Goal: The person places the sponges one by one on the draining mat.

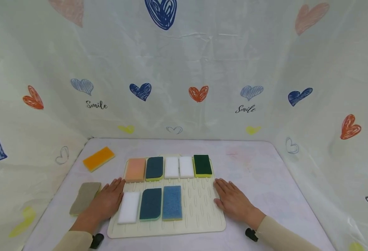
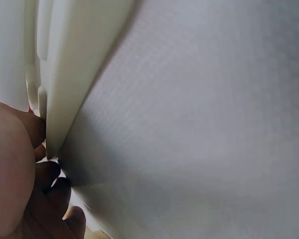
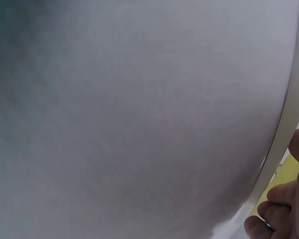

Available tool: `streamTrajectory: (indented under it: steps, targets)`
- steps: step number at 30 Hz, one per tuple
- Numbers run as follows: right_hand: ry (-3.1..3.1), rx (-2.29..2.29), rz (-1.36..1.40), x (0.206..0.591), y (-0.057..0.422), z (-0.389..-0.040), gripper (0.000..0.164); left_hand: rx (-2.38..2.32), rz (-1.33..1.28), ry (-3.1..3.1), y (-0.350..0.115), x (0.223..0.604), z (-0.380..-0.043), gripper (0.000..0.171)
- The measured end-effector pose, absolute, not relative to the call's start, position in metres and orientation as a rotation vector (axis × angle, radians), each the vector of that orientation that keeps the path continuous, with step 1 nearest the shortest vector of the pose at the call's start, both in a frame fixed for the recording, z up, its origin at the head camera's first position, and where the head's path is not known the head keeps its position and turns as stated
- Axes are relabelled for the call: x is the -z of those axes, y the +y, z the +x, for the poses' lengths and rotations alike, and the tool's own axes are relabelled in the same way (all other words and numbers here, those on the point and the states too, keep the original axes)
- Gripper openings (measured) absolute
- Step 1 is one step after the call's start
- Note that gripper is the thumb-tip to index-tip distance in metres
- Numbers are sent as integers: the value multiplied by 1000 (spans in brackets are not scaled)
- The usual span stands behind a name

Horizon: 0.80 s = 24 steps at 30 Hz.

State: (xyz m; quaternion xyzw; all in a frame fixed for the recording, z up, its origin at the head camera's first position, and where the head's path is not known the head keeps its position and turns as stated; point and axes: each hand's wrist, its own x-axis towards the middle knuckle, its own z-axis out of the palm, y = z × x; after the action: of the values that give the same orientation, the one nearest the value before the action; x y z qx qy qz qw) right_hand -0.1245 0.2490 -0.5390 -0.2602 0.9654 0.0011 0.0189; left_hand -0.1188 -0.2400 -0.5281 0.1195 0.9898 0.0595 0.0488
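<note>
A cream mat (image 1: pixel 199 205) with raised oval ridges bears two rows of sponges. In the far row lie a peach sponge (image 1: pixel 135 170), a dark blue-grey one (image 1: pixel 154 168), two white ones and a dark green one (image 1: pixel 202 165) with a yellow underside. Nearer are a white sponge (image 1: pixel 128 208), another dark blue-grey one (image 1: pixel 150 204) and a blue one (image 1: pixel 172 203). My left hand (image 1: pixel 108 200) rests at the mat's left edge, fingers extended. At the right edge my right hand (image 1: pixel 234 201) lies with straight fingers, thumb over the mat. Both wrist views show fingers beside the mat's rim.
Left of the mat, a grey-brown sponge (image 1: pixel 85 198) lies partly behind my left hand, and an orange sponge (image 1: pixel 99 159) lies farther back. A white table (image 1: pixel 259 167) carries everything. Heart-printed sheeting (image 1: pixel 215 62) hangs around its back and sides.
</note>
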Motion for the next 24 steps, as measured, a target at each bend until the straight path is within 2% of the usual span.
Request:
streamTrajectory:
  steps: [8,16,18,24]
  targets:
    - [2957,13,-824,539,248,-128,63,-152,354,3036,-245,519,-117,53]
    - [2927,43,-797,540,248,-129,65,-107,387,3085,-294,463,-120,50]
    - [2923,47,-792,540,248,-129,65,-61,411,3077,-310,450,-119,56]
    - [2928,49,-796,541,249,-130,64,51,441,3024,-342,441,-114,96]
